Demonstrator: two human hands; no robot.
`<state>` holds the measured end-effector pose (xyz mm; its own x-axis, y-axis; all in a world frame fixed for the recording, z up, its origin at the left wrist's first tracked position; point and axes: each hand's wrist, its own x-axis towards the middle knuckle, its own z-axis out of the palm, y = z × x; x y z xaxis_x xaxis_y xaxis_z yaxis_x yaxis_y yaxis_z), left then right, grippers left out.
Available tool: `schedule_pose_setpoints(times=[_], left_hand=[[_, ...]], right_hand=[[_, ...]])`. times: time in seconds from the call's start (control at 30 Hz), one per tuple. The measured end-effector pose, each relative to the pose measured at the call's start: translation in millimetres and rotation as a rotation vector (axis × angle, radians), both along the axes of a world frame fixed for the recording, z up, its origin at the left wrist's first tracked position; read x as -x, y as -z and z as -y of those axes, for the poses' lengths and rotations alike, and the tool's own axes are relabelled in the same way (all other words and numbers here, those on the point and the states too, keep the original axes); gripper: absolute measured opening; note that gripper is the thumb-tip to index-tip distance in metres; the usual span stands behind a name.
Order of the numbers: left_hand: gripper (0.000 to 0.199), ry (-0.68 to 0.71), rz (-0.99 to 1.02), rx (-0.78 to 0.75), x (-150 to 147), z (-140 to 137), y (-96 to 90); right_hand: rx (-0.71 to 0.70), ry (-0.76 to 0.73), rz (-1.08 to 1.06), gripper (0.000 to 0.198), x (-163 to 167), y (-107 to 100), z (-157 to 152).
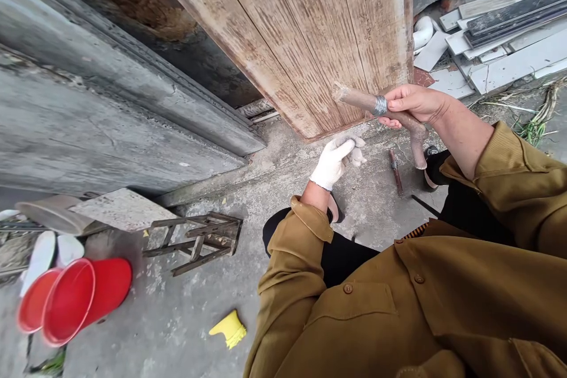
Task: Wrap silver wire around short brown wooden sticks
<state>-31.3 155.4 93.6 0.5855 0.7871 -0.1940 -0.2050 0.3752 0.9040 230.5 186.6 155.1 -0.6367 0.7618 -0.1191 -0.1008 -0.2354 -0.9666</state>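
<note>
My right hand (414, 103), bare, grips a crooked wooden branch (358, 97) around its middle. Silvery wire (380, 105) is wound in a tight band about the branch beside my fingertips. The branch's far end bends downward near my foot. My left hand (333, 164), in a white glove with greyish fingers, is closed below and to the left of the branch, thumb against curled fingers. What it pinches, if anything, is too small to make out. On the concrete below lies a short reddish-brown stick (396, 174), also with a grey band around it.
A weathered plank door (305, 29) leans ahead. White and dark boards (509, 41) are stacked at right, near a white pipe elbow (423, 32). Left are a small wooden stool frame (199, 239), red buckets (73, 301) and a yellow boot-shaped item (229, 329).
</note>
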Motion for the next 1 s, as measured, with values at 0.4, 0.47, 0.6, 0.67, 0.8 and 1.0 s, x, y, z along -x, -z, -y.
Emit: schedule_pose_setpoints(times=[0.4,0.47,0.6,0.67,0.8,1.0], left_hand=[[0.029,0.13,-0.579,-0.425,-8,7,-7.6],[0.026,0.163,-0.766,-0.612,-7,6,-9.6],[0.025,0.357,-1.013,-0.877,-4,3,-12.0],[0.027,0.445,-1.013,-0.891,-3,2,-12.3],[0.022,0.431,-0.86,-0.786,-2,-1,-9.4],[0.013,0.287,-0.576,-0.4,-1,-5,2.8]], right_hand=[[-0.486,0.146,1.138,0.035,39,23,-1],[-0.614,-0.031,1.353,0.039,47,21,4],[-0.68,-0.506,1.406,0.033,53,15,13],[-0.682,-0.63,1.3,0.028,50,15,16],[-0.62,-0.586,1.073,0.023,40,20,17],[-0.632,-0.56,0.869,0.031,27,24,18]])
